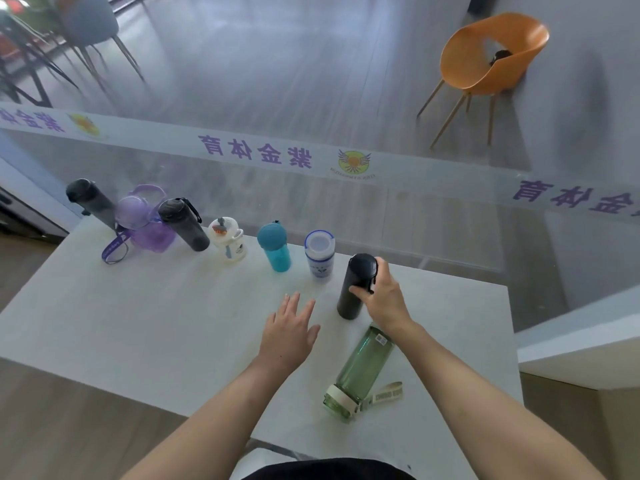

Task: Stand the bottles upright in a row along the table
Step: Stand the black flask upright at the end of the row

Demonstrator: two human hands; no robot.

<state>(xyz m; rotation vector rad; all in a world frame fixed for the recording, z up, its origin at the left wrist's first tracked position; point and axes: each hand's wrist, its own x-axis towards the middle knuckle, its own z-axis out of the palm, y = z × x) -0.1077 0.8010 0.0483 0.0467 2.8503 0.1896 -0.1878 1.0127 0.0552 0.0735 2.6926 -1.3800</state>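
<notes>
Several bottles stand upright in a row along the far edge of the white table (138, 323): a dark grey one (90, 201), a purple one (147, 223), a dark one with a strap (185, 225), a small white one (229, 240), a teal one (275, 246) and a white-and-blue one (320, 254). My right hand (382, 296) grips a black bottle (355, 289) that stands upright at the right end of the row. My left hand (289, 332) hovers flat with fingers spread, holding nothing. A green bottle (360, 370) lies on its side near the front right edge.
A glass wall with a printed banner (256, 154) runs right behind the table. Beyond it stands an orange chair (485, 60). Wooden floor (52, 427) shows to the left of the table, and a low white ledge (571, 341) lies to the right.
</notes>
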